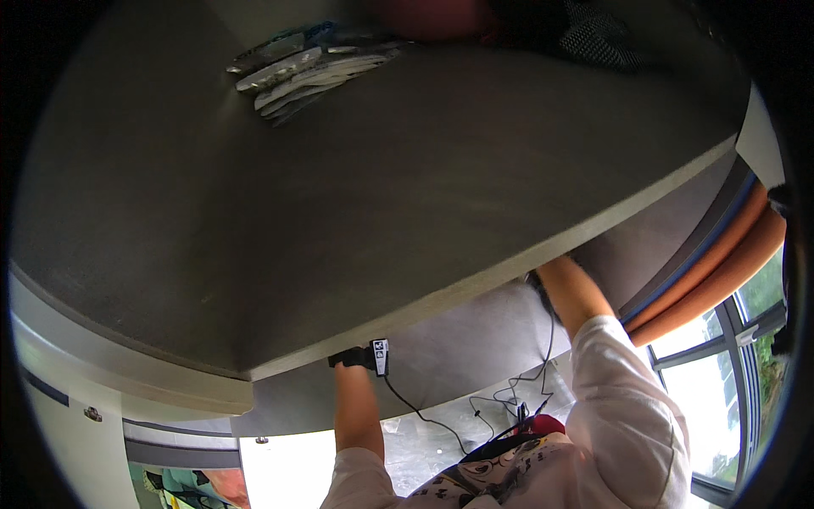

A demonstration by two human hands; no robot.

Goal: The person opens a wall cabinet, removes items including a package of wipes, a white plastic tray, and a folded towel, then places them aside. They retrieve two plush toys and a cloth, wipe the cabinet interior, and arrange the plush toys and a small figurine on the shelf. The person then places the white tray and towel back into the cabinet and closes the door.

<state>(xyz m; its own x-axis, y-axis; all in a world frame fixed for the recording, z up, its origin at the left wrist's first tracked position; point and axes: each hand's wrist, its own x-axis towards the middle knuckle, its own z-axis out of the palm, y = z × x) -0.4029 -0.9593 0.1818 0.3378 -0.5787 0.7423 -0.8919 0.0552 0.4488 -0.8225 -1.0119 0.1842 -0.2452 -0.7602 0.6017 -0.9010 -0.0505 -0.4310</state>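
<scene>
Both my forearms reach up to the long edge of a dark grey tabletop, and both my hands are hidden behind that edge. A black strap is around my left wrist, beside a small black device with a white label and a thin cable. Near the edge on the right, a dark object with a cable lies against my right forearm. What either hand touches cannot be seen. A pile of flat, shiny packets lies on the far part of the tabletop.
Thin black cables hang near my torso. Orange rounded padding curves along the right, beside a window. A blurred red object and a dark patterned item are at the top. White cabinet-like panels stand at lower left.
</scene>
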